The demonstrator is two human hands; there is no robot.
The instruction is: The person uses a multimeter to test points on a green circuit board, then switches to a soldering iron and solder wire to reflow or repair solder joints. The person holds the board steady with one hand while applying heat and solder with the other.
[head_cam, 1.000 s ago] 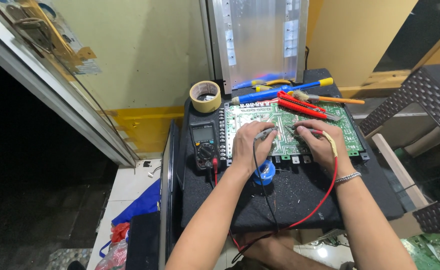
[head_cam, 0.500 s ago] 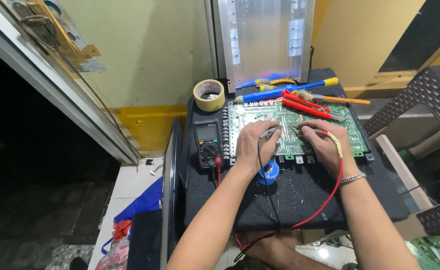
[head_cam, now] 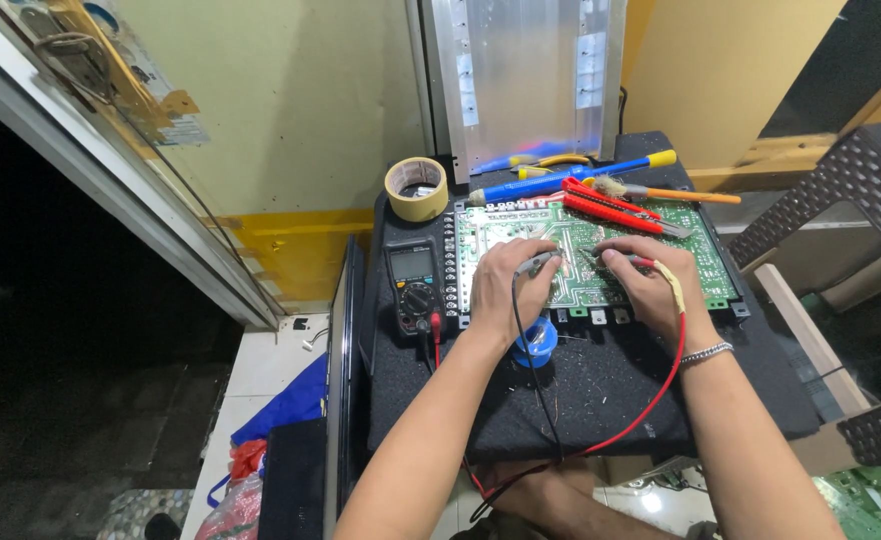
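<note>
My left hand [head_cam: 505, 285] keeps its closed grip on the black probe [head_cam: 535, 264] and my right hand [head_cam: 650, 285] keeps its closed grip on the red probe [head_cam: 632, 261], both tips down on the green circuit board [head_cam: 580, 250] that lies on the black surface [head_cam: 600, 390]. Compared with a second ago, both hands have hardly shifted on the board, and the probe tips sit close together near its middle. The meter [head_cam: 415, 285] still lies just left of the board, the tape roll [head_cam: 416, 188] behind it, and the blue solder spool [head_cam: 537, 343] under my left wrist.
</note>
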